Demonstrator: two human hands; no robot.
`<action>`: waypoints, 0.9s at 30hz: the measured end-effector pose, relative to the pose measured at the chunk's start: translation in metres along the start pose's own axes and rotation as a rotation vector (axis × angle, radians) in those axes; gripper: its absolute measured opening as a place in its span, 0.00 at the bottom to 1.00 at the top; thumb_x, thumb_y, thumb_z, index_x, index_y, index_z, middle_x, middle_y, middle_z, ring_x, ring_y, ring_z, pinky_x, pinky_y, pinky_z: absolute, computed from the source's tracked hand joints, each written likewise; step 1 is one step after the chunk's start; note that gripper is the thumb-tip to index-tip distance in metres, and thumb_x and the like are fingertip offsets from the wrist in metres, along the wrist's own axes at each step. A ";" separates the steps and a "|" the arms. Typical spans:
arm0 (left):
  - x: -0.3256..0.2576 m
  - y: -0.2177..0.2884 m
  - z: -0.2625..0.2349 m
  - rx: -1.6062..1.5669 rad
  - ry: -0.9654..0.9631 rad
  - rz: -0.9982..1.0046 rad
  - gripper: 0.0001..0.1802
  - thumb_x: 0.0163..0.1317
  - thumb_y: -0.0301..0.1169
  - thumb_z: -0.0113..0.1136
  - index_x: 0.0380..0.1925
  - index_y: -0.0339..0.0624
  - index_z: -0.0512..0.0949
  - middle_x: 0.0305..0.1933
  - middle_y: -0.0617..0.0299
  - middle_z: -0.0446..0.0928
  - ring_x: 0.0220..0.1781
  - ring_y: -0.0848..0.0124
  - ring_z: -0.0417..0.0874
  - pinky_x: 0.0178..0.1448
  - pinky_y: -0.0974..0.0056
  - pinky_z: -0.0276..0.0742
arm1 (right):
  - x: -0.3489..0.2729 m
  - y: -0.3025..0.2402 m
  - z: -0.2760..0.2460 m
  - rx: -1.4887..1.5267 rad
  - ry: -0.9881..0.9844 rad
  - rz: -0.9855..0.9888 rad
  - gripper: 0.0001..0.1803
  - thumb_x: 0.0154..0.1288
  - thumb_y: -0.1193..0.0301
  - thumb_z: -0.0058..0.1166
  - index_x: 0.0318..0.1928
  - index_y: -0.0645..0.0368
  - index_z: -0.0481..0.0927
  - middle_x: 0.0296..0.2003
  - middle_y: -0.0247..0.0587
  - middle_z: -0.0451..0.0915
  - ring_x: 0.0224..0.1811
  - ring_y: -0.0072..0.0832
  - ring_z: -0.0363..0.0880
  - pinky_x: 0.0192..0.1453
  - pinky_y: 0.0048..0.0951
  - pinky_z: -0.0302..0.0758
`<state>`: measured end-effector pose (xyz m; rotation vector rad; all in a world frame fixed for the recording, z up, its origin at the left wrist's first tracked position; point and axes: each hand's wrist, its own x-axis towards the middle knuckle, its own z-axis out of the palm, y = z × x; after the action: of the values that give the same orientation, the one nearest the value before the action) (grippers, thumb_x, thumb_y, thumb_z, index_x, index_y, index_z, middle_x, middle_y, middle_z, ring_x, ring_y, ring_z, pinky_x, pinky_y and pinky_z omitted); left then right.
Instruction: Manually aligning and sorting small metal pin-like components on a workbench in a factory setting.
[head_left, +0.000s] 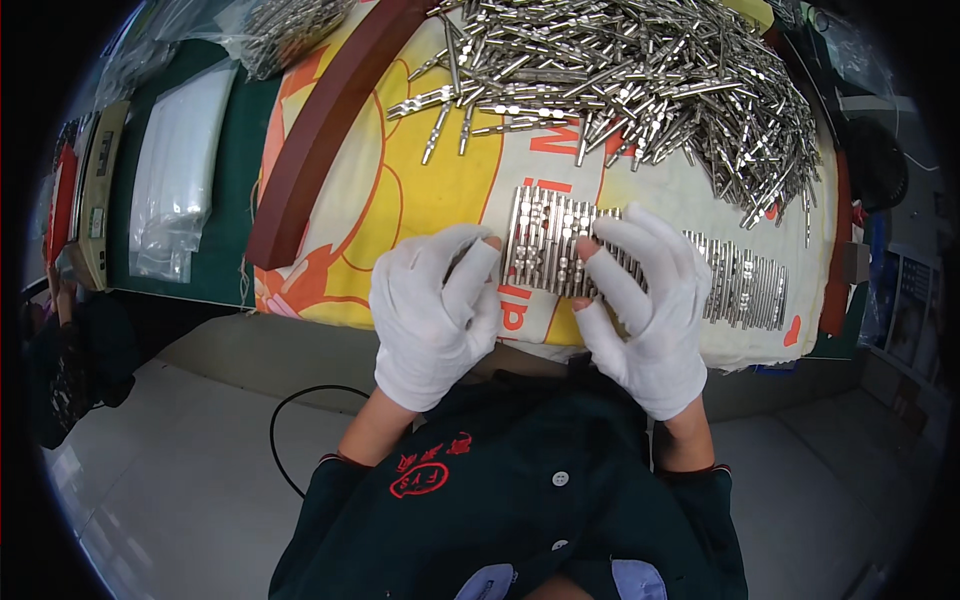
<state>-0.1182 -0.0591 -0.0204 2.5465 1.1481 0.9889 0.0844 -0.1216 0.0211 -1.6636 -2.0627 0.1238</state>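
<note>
A tight row of slim, shiny double-ended screwdriver bits lies side by side on the patterned cloth in front of me. My left hand, in a white glove with bare fingertips, is at the row's left end; its fingers are bent and apart, with nothing seen in them. My right hand, gloved the same way, arches over the middle of the row. Its index fingertip rests on the bits and its thumb is at their near ends. The palm hides part of the row, which comes out again as more bits on the right.
A large loose heap of the same bits covers the far side of the cloth. To the left runs a dark red raised bar. Beyond it are clear plastic bags and a beige device. Another person's arm shows at far left.
</note>
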 end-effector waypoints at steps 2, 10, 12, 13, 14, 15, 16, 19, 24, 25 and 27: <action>0.002 0.000 0.000 -0.009 0.012 0.012 0.23 0.41 0.21 0.64 0.42 0.46 0.79 0.45 0.65 0.78 0.37 0.63 0.77 0.40 0.59 0.69 | -0.015 0.014 -0.006 -0.067 -0.038 0.036 0.38 0.56 0.55 0.62 0.63 0.63 0.70 0.63 0.51 0.69 0.68 0.53 0.63 0.70 0.52 0.58; -0.001 0.000 0.003 -0.024 0.018 0.006 0.23 0.46 0.17 0.58 0.46 0.44 0.78 0.46 0.61 0.79 0.40 0.61 0.78 0.45 0.59 0.71 | -0.032 0.021 0.000 -0.177 -0.212 0.116 0.62 0.52 0.31 0.52 0.71 0.71 0.56 0.72 0.62 0.56 0.76 0.57 0.50 0.77 0.53 0.46; -0.004 -0.001 0.002 -0.027 0.001 -0.011 0.24 0.49 0.16 0.56 0.49 0.43 0.77 0.47 0.57 0.80 0.42 0.60 0.79 0.49 0.58 0.72 | -0.026 0.017 0.005 -0.161 -0.195 0.094 0.63 0.48 0.31 0.56 0.69 0.73 0.58 0.70 0.64 0.57 0.76 0.57 0.51 0.77 0.53 0.47; -0.006 -0.004 0.006 -0.016 0.055 -0.018 0.25 0.48 0.17 0.57 0.49 0.43 0.77 0.47 0.58 0.79 0.42 0.59 0.78 0.47 0.58 0.71 | -0.022 0.014 0.007 -0.159 -0.207 0.090 0.63 0.51 0.29 0.51 0.70 0.73 0.58 0.71 0.63 0.57 0.75 0.58 0.52 0.77 0.53 0.48; -0.006 -0.005 0.008 -0.011 0.110 -0.023 0.26 0.46 0.19 0.59 0.49 0.44 0.77 0.46 0.58 0.77 0.43 0.59 0.76 0.46 0.58 0.70 | -0.019 0.011 0.008 -0.162 -0.220 0.088 0.62 0.55 0.27 0.45 0.70 0.74 0.57 0.71 0.63 0.57 0.75 0.58 0.52 0.76 0.54 0.49; -0.006 -0.006 0.009 -0.005 0.113 -0.020 0.26 0.46 0.19 0.59 0.49 0.44 0.77 0.46 0.58 0.77 0.43 0.59 0.76 0.46 0.58 0.70 | -0.014 0.007 0.009 -0.130 -0.204 0.083 0.63 0.54 0.27 0.48 0.69 0.75 0.59 0.70 0.64 0.59 0.74 0.58 0.54 0.76 0.54 0.50; -0.005 -0.006 0.009 -0.013 0.109 -0.046 0.26 0.48 0.19 0.58 0.51 0.44 0.77 0.46 0.56 0.77 0.44 0.57 0.76 0.47 0.57 0.69 | -0.011 0.004 0.013 -0.128 -0.197 0.078 0.63 0.54 0.27 0.48 0.69 0.75 0.59 0.70 0.64 0.59 0.74 0.58 0.54 0.76 0.54 0.50; -0.003 -0.005 0.011 -0.006 0.089 -0.065 0.25 0.50 0.20 0.57 0.52 0.43 0.77 0.45 0.54 0.76 0.45 0.55 0.76 0.48 0.55 0.69 | -0.011 0.001 0.018 -0.098 -0.133 0.031 0.63 0.55 0.27 0.47 0.69 0.76 0.58 0.69 0.65 0.61 0.73 0.58 0.57 0.76 0.54 0.50; -0.005 -0.003 0.010 0.033 0.042 -0.090 0.22 0.50 0.21 0.57 0.50 0.42 0.78 0.44 0.53 0.75 0.45 0.55 0.75 0.48 0.54 0.69 | -0.037 0.020 -0.006 -0.210 -0.067 0.068 0.60 0.55 0.31 0.51 0.66 0.76 0.62 0.68 0.66 0.61 0.72 0.59 0.57 0.75 0.56 0.51; -0.004 -0.003 0.008 0.048 0.052 -0.083 0.22 0.50 0.21 0.57 0.49 0.43 0.78 0.43 0.53 0.75 0.45 0.55 0.76 0.48 0.54 0.69 | -0.046 0.027 -0.011 -0.249 -0.074 0.086 0.59 0.56 0.31 0.49 0.67 0.76 0.61 0.69 0.66 0.61 0.72 0.59 0.57 0.75 0.56 0.51; -0.004 -0.002 0.009 0.060 0.063 -0.073 0.21 0.50 0.21 0.58 0.48 0.43 0.79 0.43 0.53 0.75 0.45 0.54 0.76 0.48 0.54 0.69 | -0.066 0.041 -0.017 -0.282 -0.092 0.141 0.61 0.58 0.28 0.45 0.70 0.74 0.58 0.70 0.65 0.59 0.74 0.58 0.54 0.75 0.56 0.49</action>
<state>-0.1148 -0.0596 -0.0300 2.5160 1.2971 1.0398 0.1377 -0.1769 0.0007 -2.0071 -2.1067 -0.0479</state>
